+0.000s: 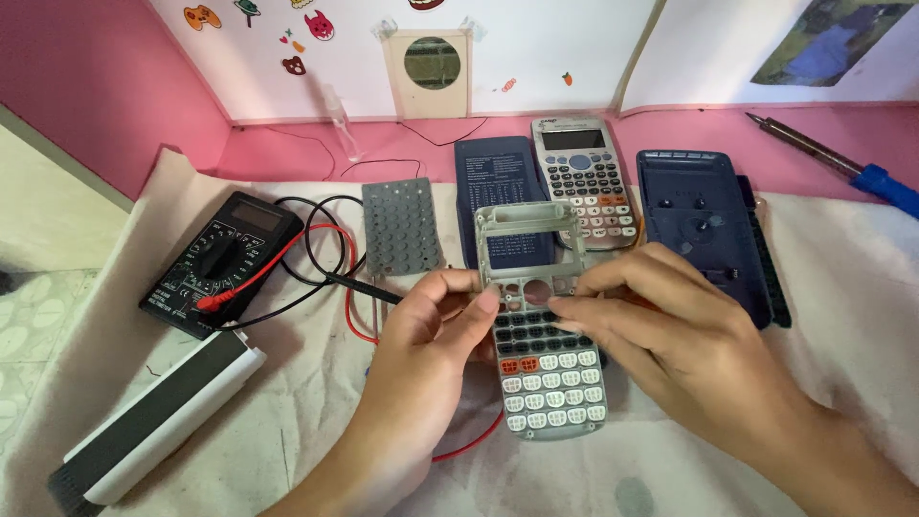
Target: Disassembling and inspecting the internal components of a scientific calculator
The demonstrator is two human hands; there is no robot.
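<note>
Head view: left hand (431, 321) pinching left edge of grey calculator front shell (544, 330), thumb on top. Right hand (661, 335) gripping its right edge, fingertips (565, 321) over the dark keys, perhaps pressing. Shell raised above white cloth (287, 412), before intact calculator (584, 177), beside grey key mat (402, 225), near black multimeter (220, 260).

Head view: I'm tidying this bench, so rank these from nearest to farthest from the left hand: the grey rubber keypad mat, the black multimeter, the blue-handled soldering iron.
1. Grey rubber keypad mat, just above the left hand, toward the wall.
2. Black multimeter, farther out at the left side of the cloth.
3. Blue-handled soldering iron, far right, on the pink surface by the wall.
</note>
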